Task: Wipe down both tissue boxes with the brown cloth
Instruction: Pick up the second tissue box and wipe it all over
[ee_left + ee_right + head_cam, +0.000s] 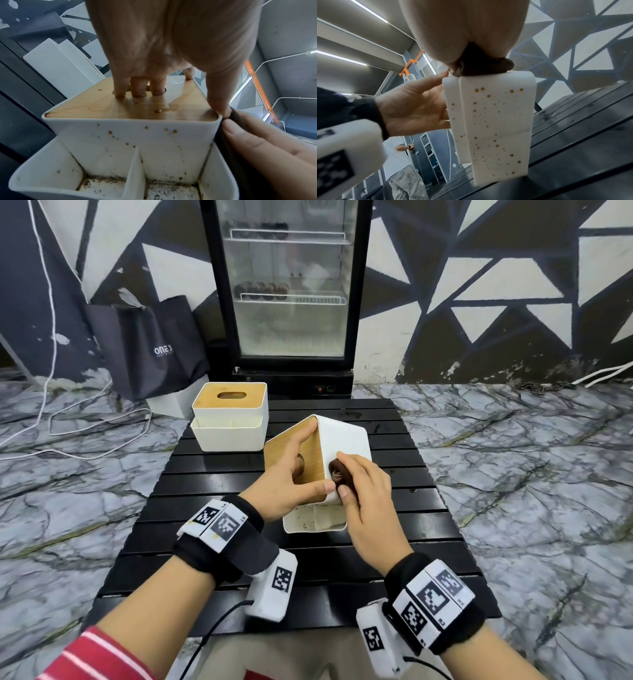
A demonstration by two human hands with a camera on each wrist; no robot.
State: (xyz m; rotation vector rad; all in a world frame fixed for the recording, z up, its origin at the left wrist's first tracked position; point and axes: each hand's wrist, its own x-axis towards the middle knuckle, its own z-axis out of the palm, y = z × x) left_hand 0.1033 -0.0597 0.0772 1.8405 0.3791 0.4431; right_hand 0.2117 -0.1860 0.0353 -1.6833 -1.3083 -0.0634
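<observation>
Tissue box [342,446], tipped by the left hand [291,484], fingers [137,88] hooked in its slot, is mid-wipe; right hand [366,494] fingers pinch the brown cloth [340,475], and the speckled side probably comes next.

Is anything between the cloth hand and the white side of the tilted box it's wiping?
Nothing visible. The right hand already presses the brown cloth against the near tissue box, which the left hand holds tilted. The far tissue box stands apart.

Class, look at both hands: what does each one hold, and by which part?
Left hand grips the tilted tissue box by its wooden lid, fingers in the slot. Right hand holds the bunched brown cloth.
</observation>
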